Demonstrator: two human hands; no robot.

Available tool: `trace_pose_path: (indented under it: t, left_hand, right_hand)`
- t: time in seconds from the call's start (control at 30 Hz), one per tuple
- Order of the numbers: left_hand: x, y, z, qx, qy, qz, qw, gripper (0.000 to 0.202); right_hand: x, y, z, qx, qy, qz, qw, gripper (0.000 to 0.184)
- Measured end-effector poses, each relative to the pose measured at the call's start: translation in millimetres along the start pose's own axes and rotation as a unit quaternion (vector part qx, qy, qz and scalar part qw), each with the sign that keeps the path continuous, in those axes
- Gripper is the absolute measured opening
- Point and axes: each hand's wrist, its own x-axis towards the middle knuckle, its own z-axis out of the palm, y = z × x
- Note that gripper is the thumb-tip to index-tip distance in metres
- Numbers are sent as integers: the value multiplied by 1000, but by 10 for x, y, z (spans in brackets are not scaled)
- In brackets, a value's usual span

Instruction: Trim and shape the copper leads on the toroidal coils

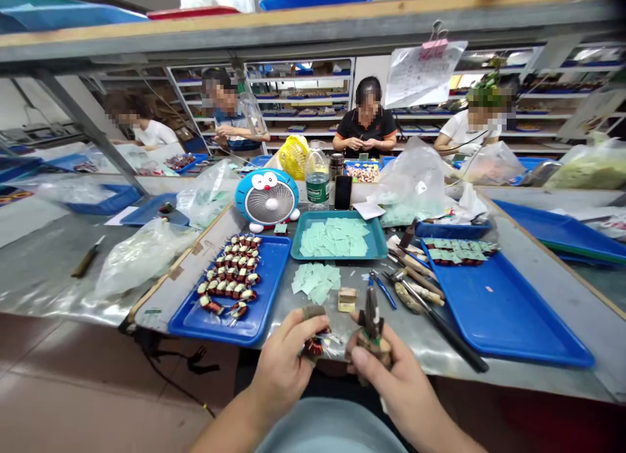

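Observation:
My left hand (pixel 286 355) is closed around a small copper-wound coil (pixel 314 346) with pale wire ends sticking out to the right. Tape covers one of its fingers. In my right hand (pixel 386 368) is a pair of pliers (pixel 372 313), dark jaws pointing up, its grip partly hidden by my fingers. The jaws are apart from the coil. Just beyond my hands lie a small tan block (pixel 347 299) and a loose pile of pale green sheets (pixel 317 281). Similar coils (pixel 229 270) stand in rows in the left blue tray (pixel 264 316).
A teal tray (pixel 298 249) holds more green sheets. Blue-handled cutters (pixel 384 291) and a black-handled hammer (pixel 450 332) lie beside the right blue tray (pixel 518 309). Behind stand a fan (pixel 267 199) and a bottle (pixel 317 182). Several people sit across the bench, under an overhead shelf (pixel 313 26).

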Motion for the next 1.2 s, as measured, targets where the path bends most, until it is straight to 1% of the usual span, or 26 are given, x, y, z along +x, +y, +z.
trace_pose_path:
  t: [0.07,0.13,0.17,0.2,0.27,0.3,0.33,0.4,0.43,0.47,0.5,0.53,0.6,0.67,0.73,0.77,0.8,0.87,0.93,1.0,1.1,1.2]
  left_hand:
    - [-43,-8,40,20,0,8,1000,52]
    - [-77,-24,74,26,1,4,1000,54]
    - [-88,-25,85,23,-4,-8,1000,55]
    - [-94,-18,88,12,-16,-33,999,56]
    - [-90,35,69,-45,-69,-117,990,58]
    - [-80,79,45,-95,-107,-172,975,58]
    - [-64,131,14,-157,-148,-227,950,59]
    - [-23,234,-59,-296,-215,-315,876,64]
    - [-1,274,-92,-356,-236,-343,837,67]
    - [18,300,-120,-399,-246,-358,807,66]
    - [32,310,-139,-425,-244,-365,791,60]
    - [38,305,-149,-435,-233,-373,786,52]
    - [24,258,-147,-435,-195,-389,788,45]
    - [-23,186,-127,-438,-157,-404,787,45]
    - [-82,112,-100,-455,-133,-407,781,47]
    - [-107,76,-85,-464,-128,-405,777,48]
    - [-125,42,-68,-471,-127,-404,774,48]
    - [-134,-28,-29,-488,-137,-400,764,48]
    - [-104,-106,11,-505,-163,-394,751,48]
    - [-45,-189,42,-516,-199,-383,740,49]
    - [69,-310,71,-522,-250,-354,734,51]
    - [174,-407,112,-524,-279,-315,740,53]
  right_hand:
    - [14,-38,155,45,-4,-11,999,57]
    - [30,-69,259,51,3,-19,999,54]
    - [35,-79,288,46,9,-23,999,52]
    - [37,-85,301,39,14,-28,999,51]
    - [38,-89,291,15,18,-36,999,48]
    - [37,-89,275,-3,16,-40,999,46]
    - [38,-91,258,-24,12,-45,999,43]
    - [46,-106,235,-64,1,-50,997,38]
    - [54,-122,232,-78,-4,-49,996,37]
    - [65,-142,233,-88,-9,-46,995,38]
    - [79,-167,236,-93,-14,-40,995,38]
    - [95,-193,232,-96,-19,-35,995,40]
    - [129,-239,184,-104,-13,-38,994,42]
    - [159,-251,53,-138,23,-46,989,39]
    - [175,-209,-137,-226,62,-44,971,32]
    - [176,-170,-234,-288,55,-39,955,29]
    - [173,-125,-319,-356,43,-40,933,26]
    - [167,-45,-425,-464,-3,-69,883,20]
    - [190,-23,-441,-527,-42,-102,843,19]
    - [265,-80,-407,-563,-65,-114,816,18]
    - [440,-258,-366,-601,-108,-107,785,12]
    - [582,-417,-387,-628,-137,-99,760,10]
